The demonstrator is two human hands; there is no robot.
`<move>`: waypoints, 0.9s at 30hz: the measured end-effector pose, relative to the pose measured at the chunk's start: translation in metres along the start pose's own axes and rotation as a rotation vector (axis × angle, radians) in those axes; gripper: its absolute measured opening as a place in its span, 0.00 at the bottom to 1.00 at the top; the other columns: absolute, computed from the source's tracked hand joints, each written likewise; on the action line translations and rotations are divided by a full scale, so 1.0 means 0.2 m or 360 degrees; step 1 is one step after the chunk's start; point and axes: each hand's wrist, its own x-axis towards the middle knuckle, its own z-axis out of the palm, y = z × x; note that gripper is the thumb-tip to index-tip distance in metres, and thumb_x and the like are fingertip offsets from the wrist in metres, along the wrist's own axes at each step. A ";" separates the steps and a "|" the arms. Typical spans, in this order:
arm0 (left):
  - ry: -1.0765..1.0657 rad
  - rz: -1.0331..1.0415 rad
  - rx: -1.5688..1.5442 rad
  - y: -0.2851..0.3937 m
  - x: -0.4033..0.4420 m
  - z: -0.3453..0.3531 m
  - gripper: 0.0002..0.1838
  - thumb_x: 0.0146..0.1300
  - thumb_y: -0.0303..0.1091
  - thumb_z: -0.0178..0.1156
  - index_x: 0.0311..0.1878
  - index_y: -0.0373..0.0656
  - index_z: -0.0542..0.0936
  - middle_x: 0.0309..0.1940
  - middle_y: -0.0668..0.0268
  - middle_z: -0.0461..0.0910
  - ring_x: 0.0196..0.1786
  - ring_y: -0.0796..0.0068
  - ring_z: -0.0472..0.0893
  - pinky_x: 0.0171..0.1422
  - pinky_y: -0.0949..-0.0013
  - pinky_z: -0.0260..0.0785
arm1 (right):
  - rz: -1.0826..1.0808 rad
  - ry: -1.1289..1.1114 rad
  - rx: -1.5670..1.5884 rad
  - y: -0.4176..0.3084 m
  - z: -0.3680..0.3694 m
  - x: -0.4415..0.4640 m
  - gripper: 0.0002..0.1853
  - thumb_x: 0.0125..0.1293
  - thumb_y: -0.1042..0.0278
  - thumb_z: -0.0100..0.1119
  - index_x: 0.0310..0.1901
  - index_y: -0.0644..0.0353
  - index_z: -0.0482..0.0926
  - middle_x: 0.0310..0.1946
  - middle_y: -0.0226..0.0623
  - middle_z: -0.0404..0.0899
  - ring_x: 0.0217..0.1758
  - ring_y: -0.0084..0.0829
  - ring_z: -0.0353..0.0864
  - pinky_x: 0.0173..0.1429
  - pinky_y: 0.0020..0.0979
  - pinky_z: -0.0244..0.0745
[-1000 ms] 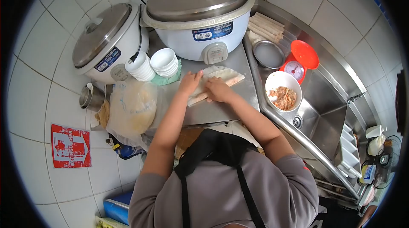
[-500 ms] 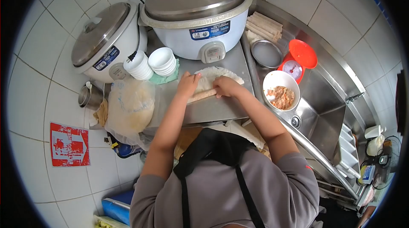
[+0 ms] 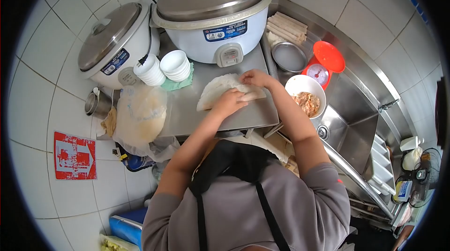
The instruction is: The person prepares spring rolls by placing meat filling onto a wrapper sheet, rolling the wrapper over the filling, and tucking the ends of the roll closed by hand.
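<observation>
A pale, thin spring roll wrapper (image 3: 212, 92) lies on the steel counter, its far edge curved and its near edge folded over. My left hand (image 3: 229, 102) rests on the middle of the near fold, fingers stretched out across it. At the wrapper's right side, my right hand (image 3: 256, 78) has its fingers curled together on the far right edge; the fingertips are partly hidden. To the right stands a white bowl (image 3: 293, 85) with an orange-brown minced filling (image 3: 307, 103). Several finished rolls (image 3: 287, 27) are stacked behind a round metal bowl (image 3: 289, 57) of cloudy liquid.
Two rice cookers (image 3: 211, 28) stand at the back and left. Stacked white cups (image 3: 176, 64) sit on a green cloth beside a plastic bag of wrappers (image 3: 141, 115). A red kitchen scale (image 3: 328, 58) and a steel sink (image 3: 349, 126) are on the right.
Both hands have left the rolled near edge. My left hand moved right onto the fold; my right hand moved up to the far right edge. The near part now lies looser and flatter.
</observation>
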 end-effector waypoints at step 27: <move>0.0128 -0.0286 0.0305 -0.05 -0.29 -0.17 0.22 0.48 0.38 0.67 0.47 0.41 0.79 0.40 0.62 0.77 0.46 0.59 0.76 0.48 0.62 0.69 | -0.0464 0.0416 -0.0745 -0.20 0.37 -0.35 0.13 0.43 0.70 0.66 0.34 0.62 0.80 0.34 0.40 0.77 0.44 0.43 0.76 0.50 0.38 0.72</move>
